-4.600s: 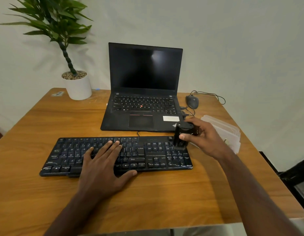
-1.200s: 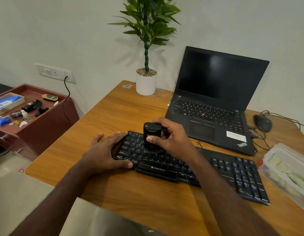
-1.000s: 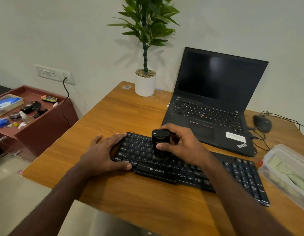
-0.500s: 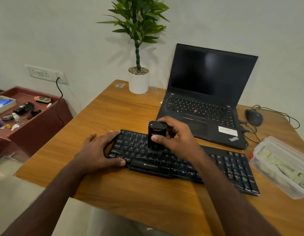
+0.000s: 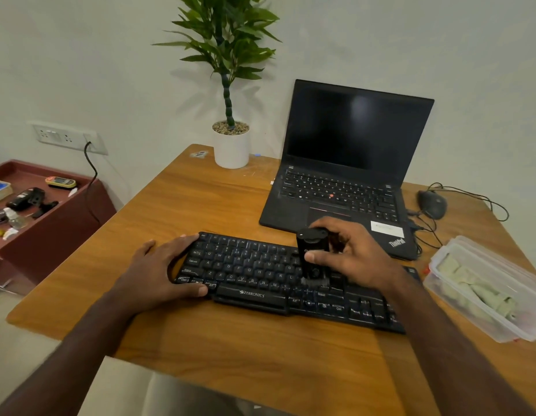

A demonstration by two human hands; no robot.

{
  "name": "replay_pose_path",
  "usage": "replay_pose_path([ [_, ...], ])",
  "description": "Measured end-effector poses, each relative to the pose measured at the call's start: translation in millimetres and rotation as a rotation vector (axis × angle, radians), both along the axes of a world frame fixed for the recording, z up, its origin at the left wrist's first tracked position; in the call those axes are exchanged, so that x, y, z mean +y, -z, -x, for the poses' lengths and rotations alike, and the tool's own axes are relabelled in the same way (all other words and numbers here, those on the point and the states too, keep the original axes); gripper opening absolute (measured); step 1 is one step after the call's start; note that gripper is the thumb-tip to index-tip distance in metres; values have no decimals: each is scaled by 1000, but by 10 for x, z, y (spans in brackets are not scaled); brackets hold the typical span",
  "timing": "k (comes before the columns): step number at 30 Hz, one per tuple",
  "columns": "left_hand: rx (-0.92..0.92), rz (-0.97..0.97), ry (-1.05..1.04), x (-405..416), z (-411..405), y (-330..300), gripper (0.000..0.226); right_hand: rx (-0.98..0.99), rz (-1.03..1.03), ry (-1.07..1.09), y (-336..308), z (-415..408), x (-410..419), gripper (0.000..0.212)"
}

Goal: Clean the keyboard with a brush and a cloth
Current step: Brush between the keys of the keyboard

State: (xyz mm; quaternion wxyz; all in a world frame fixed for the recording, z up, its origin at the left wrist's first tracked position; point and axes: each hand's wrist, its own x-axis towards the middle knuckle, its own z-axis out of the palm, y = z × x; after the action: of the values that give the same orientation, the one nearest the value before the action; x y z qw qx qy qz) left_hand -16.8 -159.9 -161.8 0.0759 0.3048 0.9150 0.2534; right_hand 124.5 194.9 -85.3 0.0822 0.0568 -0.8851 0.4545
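A black keyboard [image 5: 248, 265] lies across the wooden desk [image 5: 200, 202] in front of me. My left hand [image 5: 158, 271] grips its left end, thumb along the front edge and fingers over the back corner. My right hand [image 5: 351, 256] holds a black brush [image 5: 312, 253] upright, bristles down on the keys right of the middle. Folded pale cloths [image 5: 474, 292] lie in a clear plastic box [image 5: 459, 247] at the desk's right edge.
An open black laptop [image 5: 345, 163] stands behind the keyboard, a wired mouse [image 5: 432, 204] to its right. A potted plant [image 5: 230, 145] is at the back. A red side table [image 5: 50, 223] with small items sits left, below a wall socket [image 5: 65, 138].
The brush and my right hand have moved rightward along the keys from the left part of the keyboard. My left hand keeps its hold on the left end. The view has shifted slightly.
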Motion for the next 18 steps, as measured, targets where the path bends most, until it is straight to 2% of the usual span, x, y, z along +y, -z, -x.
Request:
replay_pose_path([
  [4,2,11,-5,8,2,-5,120,80,178,60,62,80,-266,28],
  [6,0,13,-3,4,14,18,119,66,201,50,85,117,-422,29],
  [9,15,-9,0,-8,38,52,118,13,145,-2,102,120,-448,31],
  [18,26,-11,6,-16,32,50,118,-49,-21,-19,-24,-154,180,30],
])
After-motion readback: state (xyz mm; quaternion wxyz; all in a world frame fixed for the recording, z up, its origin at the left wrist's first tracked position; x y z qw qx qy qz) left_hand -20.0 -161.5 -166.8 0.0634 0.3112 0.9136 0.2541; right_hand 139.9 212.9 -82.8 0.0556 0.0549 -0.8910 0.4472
